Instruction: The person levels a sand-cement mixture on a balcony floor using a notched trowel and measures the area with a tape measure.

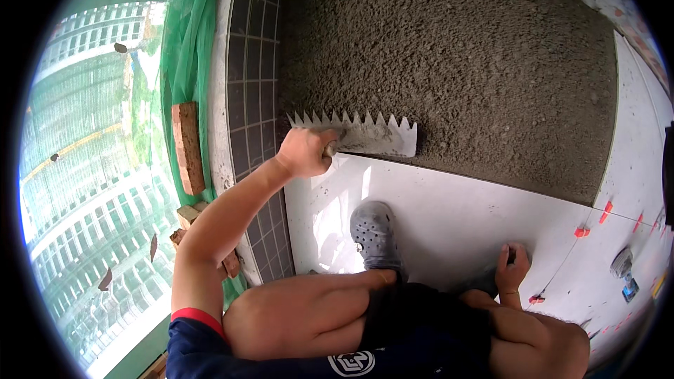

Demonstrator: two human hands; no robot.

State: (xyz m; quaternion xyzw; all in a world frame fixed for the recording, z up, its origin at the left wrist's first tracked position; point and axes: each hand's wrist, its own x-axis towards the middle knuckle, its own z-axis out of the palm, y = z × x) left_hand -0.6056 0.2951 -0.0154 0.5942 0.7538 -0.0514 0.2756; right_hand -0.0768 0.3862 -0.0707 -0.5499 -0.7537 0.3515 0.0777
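Observation:
My left hand is closed round the handle of a notched trowel. The trowel's wide metal blade lies across the near edge of the grey-brown mortar bed, its pointed teeth facing away from me. Dried grey smears mark the blade. Below it, a large white tile borders the mortar. My right hand rests on the white tiles at the right with its fingers curled in. A dark gap shows between thumb and fingers, and I see no object there.
Dark small-tiled wall and a ledge with bricks run along the left, beside green netting. My grey clog stands on the tile. Red tile spacers sit in the joints; a suction-cup-like tool lies at right.

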